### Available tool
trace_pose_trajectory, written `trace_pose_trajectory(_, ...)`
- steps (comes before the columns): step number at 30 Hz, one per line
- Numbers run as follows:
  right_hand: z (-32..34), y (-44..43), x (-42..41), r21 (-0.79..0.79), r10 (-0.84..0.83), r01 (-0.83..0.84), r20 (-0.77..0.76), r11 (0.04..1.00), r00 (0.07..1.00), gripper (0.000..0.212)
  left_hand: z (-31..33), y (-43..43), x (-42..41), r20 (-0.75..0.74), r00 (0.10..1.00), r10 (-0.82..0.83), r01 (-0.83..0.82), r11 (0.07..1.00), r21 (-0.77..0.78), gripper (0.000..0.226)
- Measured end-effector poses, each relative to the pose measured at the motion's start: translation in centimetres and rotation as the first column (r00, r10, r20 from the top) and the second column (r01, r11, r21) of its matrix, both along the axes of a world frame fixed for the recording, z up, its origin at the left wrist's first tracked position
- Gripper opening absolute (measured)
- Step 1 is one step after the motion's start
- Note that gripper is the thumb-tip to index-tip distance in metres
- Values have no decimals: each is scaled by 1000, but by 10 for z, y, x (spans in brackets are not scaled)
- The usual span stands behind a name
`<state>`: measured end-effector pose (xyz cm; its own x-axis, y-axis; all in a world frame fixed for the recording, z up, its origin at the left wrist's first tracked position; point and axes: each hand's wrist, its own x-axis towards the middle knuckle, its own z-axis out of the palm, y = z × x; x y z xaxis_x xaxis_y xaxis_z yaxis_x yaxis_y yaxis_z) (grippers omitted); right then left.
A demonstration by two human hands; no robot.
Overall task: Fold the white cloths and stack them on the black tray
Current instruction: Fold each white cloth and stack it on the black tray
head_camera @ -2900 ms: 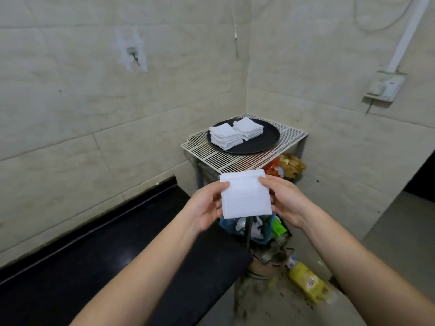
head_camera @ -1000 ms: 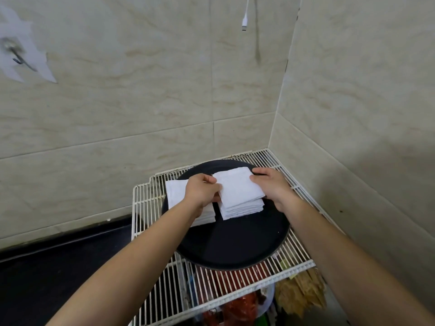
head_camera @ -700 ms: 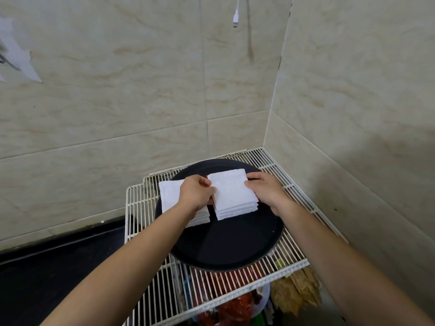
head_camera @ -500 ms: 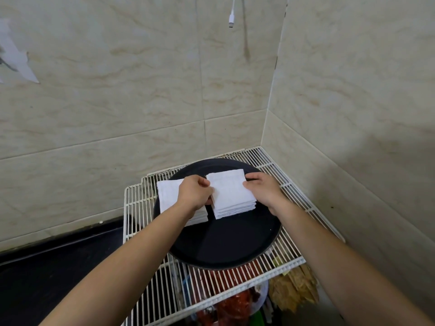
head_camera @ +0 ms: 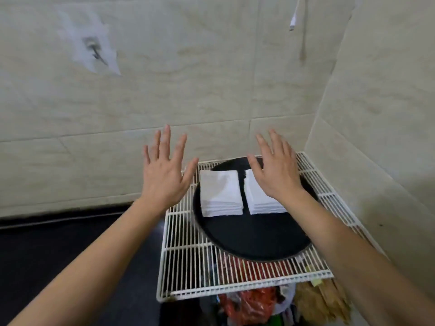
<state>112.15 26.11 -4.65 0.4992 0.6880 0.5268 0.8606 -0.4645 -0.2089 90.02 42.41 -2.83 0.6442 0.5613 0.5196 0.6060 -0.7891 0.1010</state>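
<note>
"Beige tiles are closing off this corner, and a white wire rack is sitting against them. What's lying on it?"

"A round black tray, covering the rack's right part. On its far half, a left stack and a right stack of folded white cloths are sitting side by side, with a narrow gap between them."

"Are the hands holding anything?"

"Nothing. Both are hovering palm down with fingers spread. The left hand is hanging over the rack's far left edge, beside the tray. The right hand is floating over the right stack, and I can't tell whether it's touching the top cloth."

"So how far along is this looking?"

"Nearly finished, I'm guessing. Every cloth I'm seeing is folded and stacked, though more could be waiting out of sight."

"And underneath?"

"Crumpled bags are crowding the space below the rack."
</note>
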Motion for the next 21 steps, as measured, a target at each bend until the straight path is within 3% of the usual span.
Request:
trace_pose_trajectory(7,-31,81,-114,-174,315,-321,-61,931,947,74,-24,11,-157,-216,917,335,-339,941,21,78)
trace_pose_trajectory(16,3,142,-295,-183,437,-427,18,885,899,83,4,24,-346,-141,816,561,-557,828,70,79)
trace_pose_trajectory(21,-1,185,-473,-157,539,-526,49,836,841,86,0,26,-527,-115,737,665,-662,746,75,78)
